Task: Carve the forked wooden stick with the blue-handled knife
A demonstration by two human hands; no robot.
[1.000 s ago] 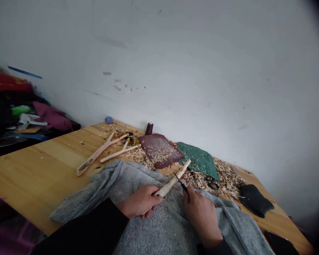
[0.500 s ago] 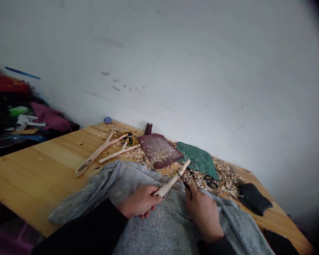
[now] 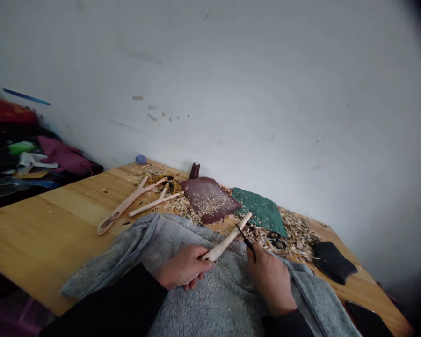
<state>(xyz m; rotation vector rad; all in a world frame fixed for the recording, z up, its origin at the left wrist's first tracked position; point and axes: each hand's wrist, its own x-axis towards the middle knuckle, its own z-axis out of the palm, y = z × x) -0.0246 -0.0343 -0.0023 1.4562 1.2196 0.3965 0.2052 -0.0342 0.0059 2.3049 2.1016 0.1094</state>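
Observation:
A pale, peeled wooden stick (image 3: 228, 242) slants up and away over the grey cloth (image 3: 210, 304). My left hand (image 3: 185, 267) is closed round its thicker near end. Closed on the dark handle of a knife (image 3: 246, 238), my right hand (image 3: 270, 278) is just right of the stick. The thin blade points up and left, close to the stick's far part; whether it touches the wood I cannot tell. Beyond the cloth lie two peeled forked sticks, a larger one (image 3: 122, 209) and a smaller one (image 3: 154, 204).
Wood shavings (image 3: 298, 231) litter the wooden table (image 3: 56, 210) around a maroon sheet (image 3: 210, 199) and a green sheet (image 3: 259, 210). A thread spool (image 3: 194, 171) stands by the wall. Scissors (image 3: 277, 241), a black piece (image 3: 333, 262) and a dark phone-like slab (image 3: 366, 318) are at right.
My right hand and the knife have shifted slightly right and down, along the stick's side. My left hand keeps its hold on the stick. The whole view has drifted a little.

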